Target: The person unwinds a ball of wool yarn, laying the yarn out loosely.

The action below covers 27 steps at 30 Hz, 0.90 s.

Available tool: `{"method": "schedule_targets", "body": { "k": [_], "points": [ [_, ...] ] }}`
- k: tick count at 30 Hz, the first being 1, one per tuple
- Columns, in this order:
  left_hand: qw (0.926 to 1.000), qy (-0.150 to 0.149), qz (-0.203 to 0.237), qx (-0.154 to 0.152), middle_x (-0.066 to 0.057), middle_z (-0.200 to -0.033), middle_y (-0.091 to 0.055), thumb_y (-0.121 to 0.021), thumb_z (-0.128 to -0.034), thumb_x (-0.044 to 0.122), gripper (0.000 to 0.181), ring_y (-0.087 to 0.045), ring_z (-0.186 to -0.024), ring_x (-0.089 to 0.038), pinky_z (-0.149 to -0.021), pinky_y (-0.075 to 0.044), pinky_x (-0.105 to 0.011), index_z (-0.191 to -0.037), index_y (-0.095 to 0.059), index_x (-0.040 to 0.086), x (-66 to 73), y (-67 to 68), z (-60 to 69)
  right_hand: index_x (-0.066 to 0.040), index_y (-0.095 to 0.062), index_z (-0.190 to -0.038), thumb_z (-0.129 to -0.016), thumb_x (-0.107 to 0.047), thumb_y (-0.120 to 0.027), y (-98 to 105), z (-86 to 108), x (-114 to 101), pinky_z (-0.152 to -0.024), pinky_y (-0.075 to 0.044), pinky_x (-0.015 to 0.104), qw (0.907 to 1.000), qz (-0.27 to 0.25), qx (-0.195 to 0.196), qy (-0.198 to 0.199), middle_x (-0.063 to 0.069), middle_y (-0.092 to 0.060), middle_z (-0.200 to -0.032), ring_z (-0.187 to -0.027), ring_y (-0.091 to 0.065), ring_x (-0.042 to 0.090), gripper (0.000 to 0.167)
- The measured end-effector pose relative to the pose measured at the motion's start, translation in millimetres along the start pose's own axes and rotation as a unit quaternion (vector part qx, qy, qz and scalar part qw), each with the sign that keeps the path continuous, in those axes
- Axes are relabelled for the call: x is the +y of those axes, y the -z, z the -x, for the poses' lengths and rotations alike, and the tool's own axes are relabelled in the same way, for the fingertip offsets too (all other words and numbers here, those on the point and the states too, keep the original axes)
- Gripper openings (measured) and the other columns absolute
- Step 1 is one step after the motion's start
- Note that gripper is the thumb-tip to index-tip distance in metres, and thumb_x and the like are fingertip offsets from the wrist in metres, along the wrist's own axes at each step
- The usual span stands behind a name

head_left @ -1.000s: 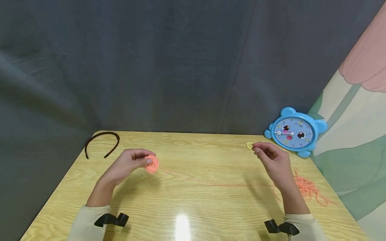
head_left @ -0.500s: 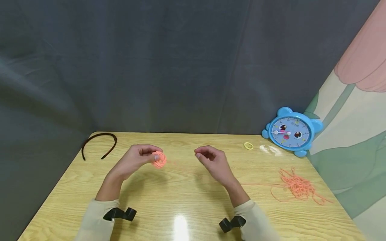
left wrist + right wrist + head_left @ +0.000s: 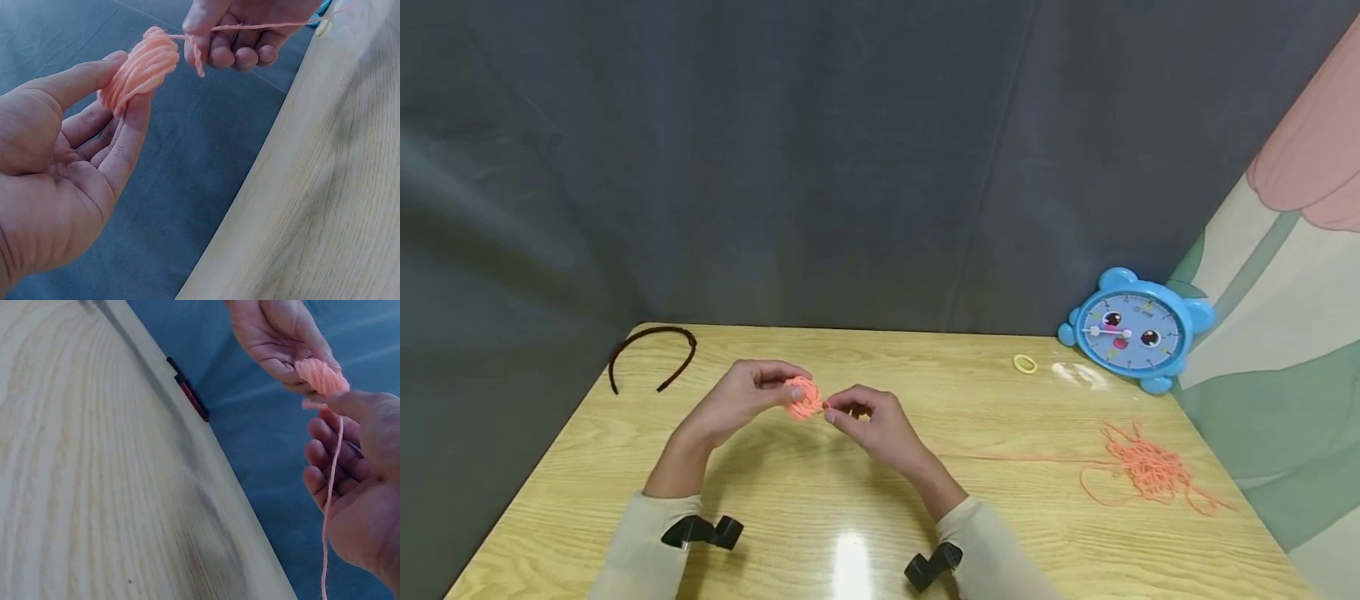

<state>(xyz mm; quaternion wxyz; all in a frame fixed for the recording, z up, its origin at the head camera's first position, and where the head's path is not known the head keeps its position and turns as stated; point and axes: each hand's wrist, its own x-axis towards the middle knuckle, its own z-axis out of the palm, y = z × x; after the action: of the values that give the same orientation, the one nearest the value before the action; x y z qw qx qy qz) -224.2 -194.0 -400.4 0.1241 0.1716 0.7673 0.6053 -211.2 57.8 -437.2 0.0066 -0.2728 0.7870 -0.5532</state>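
A small coral ball of yarn (image 3: 806,398) is pinched between the thumb and fingers of my left hand (image 3: 741,402), above the table. In the left wrist view the yarn ball (image 3: 142,70) shows its windings side by side. My right hand (image 3: 876,425) is just right of it, thumb and forefinger pinching the yarn strand close to the ball. A short loose yarn end (image 3: 198,57) hangs by those fingertips. From the right hand (image 3: 369,481) the yarn strand (image 3: 327,515) runs on, across the table to a loose yarn heap (image 3: 1152,468) at the right.
A yellow ring (image 3: 1025,364) lies toward the back right of the wooden table (image 3: 760,542). Behind it a blue animal-shaped clock (image 3: 1131,331) leans at the corner. A dark headband (image 3: 653,332) lies at the back left. A dark curtain (image 3: 820,167) hangs along the back edge.
My right hand has let go of the yellow ring at the back right and come left to pinch the yarn by the ball. My left hand has moved slightly right with the ball.
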Motion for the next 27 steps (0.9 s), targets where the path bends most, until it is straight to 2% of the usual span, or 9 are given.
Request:
{"method": "schedule_targets", "body": {
  "k": [7, 11, 14, 18, 22, 27],
  "points": [
    [0.9999, 0.011, 0.004, -0.012, -0.01, -0.119, -0.074, -0.075, -0.0963, 0.02, 0.044, -0.073, -0.101, -0.013, -0.092, -0.059, -0.031, -0.134, -0.064, 0.0, 3.1, 0.6, 0.9, -0.003, -0.076, -0.106, -0.102, -0.018, -0.067, 8, 1.8, -3, -0.078, -0.054, 0.025, 0.9995, -0.023, 0.022, 0.009, 0.016, -0.075, -0.102, -0.086, -0.063, 0.009, 0.018],
    [0.9997, 0.016, -0.001, -0.02, -0.014, -0.124, -0.072, -0.076, -0.0957, 0.019, 0.05, -0.072, -0.104, -0.015, -0.093, -0.059, -0.031, -0.139, -0.06, -0.002, 2.8, 0.6, 2.1, 0.002, -0.074, -0.106, -0.102, -0.016, -0.067, 18, 3.6, -5, -0.075, -0.052, 0.024, 0.9986, -0.035, 0.039, -0.004, 0.017, -0.074, -0.1, -0.084, -0.063, 0.011, 0.02],
    [0.9996, 0.015, -0.016, -0.021, -0.015, -0.123, -0.072, -0.075, -0.0962, 0.019, 0.048, -0.071, -0.104, -0.015, -0.094, -0.059, -0.032, -0.136, -0.062, -0.004, 1.9, 1.0, 2.9, 0.002, -0.074, -0.106, -0.102, -0.017, -0.067, 26, 4.5, -5, -0.073, -0.053, 0.024, 0.9972, -0.047, 0.056, -0.018, 0.017, -0.073, -0.1, -0.083, -0.064, 0.013, 0.02],
    [0.9992, 0.003, -0.035, -0.019, -0.012, -0.113, -0.073, -0.072, -0.0987, 0.018, 0.034, -0.069, -0.1, -0.016, -0.095, -0.057, -0.04, -0.125, -0.069, -0.004, 0.8, 0.8, 2.6, 0.0, -0.074, -0.105, -0.101, -0.018, -0.068, 37, 5.5, -6, -0.073, -0.054, 0.024, 0.9948, -0.058, 0.078, -0.027, 0.015, -0.072, -0.098, -0.083, -0.065, 0.013, 0.019],
    [0.9997, 0.0, -0.014, -0.019, -0.006, -0.106, -0.072, -0.069, -0.1004, 0.019, 0.027, -0.07, -0.098, -0.016, -0.096, -0.059, -0.04, -0.116, -0.069, -0.002, 0.1, -1.4, 1.0, 0.003, -0.073, -0.106, -0.101, -0.017, -0.068, 47, 7.7, -7, -0.071, -0.053, 0.024, 0.9936, -0.061, 0.091, -0.028, 0.021, -0.07, -0.099, -0.081, -0.063, 0.009, 0.021],
    [0.9997, 0.009, 0.023, -0.006, -0.005, -0.107, -0.072, -0.071, -0.0995, 0.021, 0.031, -0.072, -0.098, -0.016, -0.097, -0.06, -0.044, -0.119, -0.066, -0.004, -1.1, -1.9, -0.1, 0.006, -0.072, -0.105, -0.101, -0.017, -0.068, 56, 10.8, -4, -0.072, -0.053, 0.023, 0.9919, -0.064, 0.105, -0.03, 0.019, -0.069, -0.095, -0.08, -0.062, 0.008, 0.023]
  ]
}}
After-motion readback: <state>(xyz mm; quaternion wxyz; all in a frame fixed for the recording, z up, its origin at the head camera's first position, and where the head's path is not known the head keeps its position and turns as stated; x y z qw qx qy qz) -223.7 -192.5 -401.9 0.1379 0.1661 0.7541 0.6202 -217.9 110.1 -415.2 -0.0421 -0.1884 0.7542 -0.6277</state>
